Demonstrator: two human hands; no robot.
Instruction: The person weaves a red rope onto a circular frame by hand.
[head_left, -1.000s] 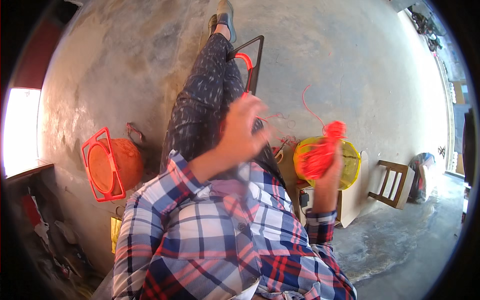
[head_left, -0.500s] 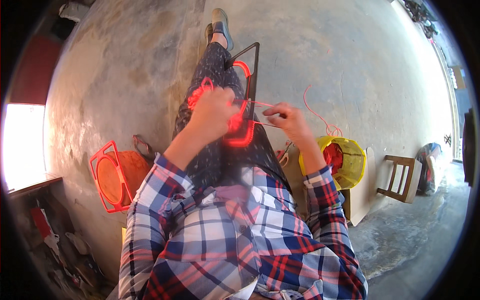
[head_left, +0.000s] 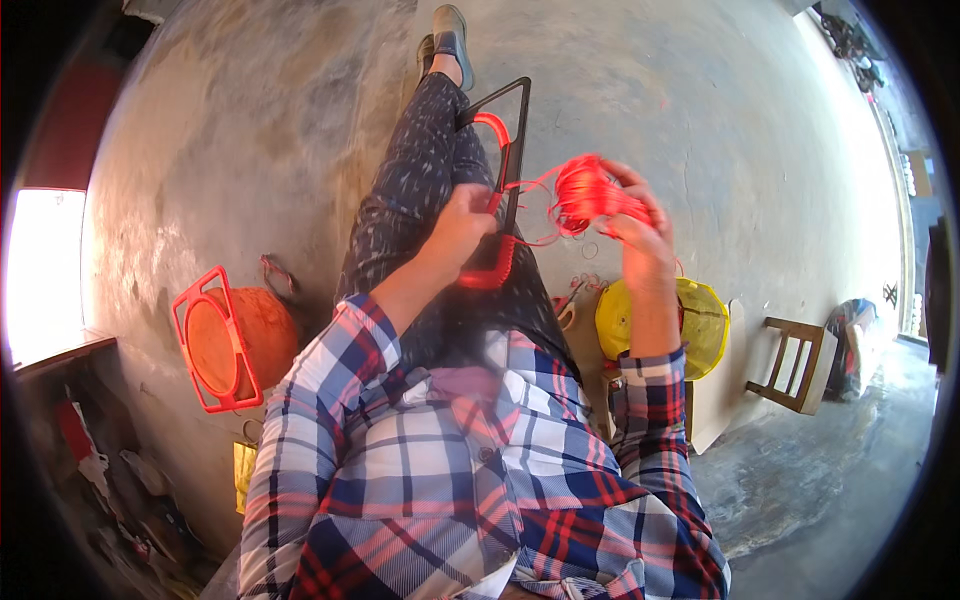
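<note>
red cord point(head_left: 588, 192), grey floor point(head_left: 730, 170) (blotchy)

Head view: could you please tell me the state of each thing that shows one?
Black frame: partly covered in red.
Red cord bundle: wound, strands running toward the frame.
Left hand: curled at the frame, hold unclear.
Right hand: closed on the red cord bundle.
Yellow container: open.
Orange container: open or shut, unclear.
</note>
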